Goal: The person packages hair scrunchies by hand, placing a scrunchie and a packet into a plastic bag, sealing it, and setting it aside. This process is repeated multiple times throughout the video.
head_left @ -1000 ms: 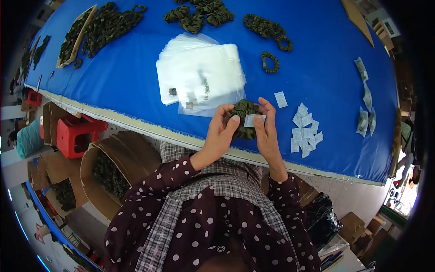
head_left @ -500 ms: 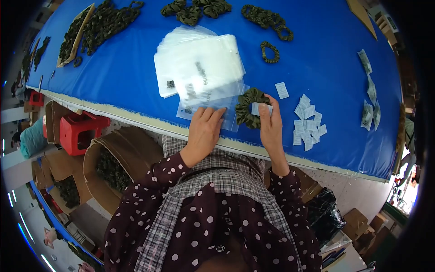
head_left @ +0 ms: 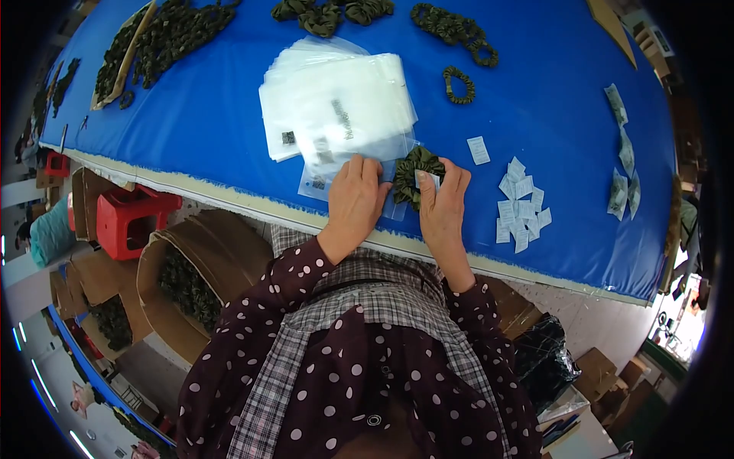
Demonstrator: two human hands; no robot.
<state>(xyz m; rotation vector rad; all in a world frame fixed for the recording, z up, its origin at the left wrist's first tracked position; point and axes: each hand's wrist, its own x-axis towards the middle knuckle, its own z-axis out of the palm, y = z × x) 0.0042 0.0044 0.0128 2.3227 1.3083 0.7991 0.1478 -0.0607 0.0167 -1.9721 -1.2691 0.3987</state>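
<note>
My right hand [head_left: 445, 200] grips a dark green scrunchie [head_left: 413, 164], the thumb pressing a small white label [head_left: 428, 179] against it. Close to its left is my left hand [head_left: 356, 196], fingers bent and closed on a clear plastic bag [head_left: 312, 186] at the table's near edge. The scrunchie lies over the right part of that bag, and my left fingertips are close to it. Just beyond, a fanned stack of clear bags [head_left: 359, 92] is spread out. Right of my right hand lie a pile of white labels [head_left: 523, 210] and a single label [head_left: 478, 151].
Farther back on the blue table [head_left: 206, 130] are a loose scrunchie [head_left: 459, 86], a scrunchie cluster [head_left: 451, 29] and a large heap [head_left: 176, 38] at left. Packed bags [head_left: 627, 149] line the right side. Below stand a red stool [head_left: 122, 222] and a cardboard box [head_left: 153, 283].
My right hand has brought the scrunchie and label left, over the bag. My left hand has shifted slightly right and up, so the two hands are closer.
</note>
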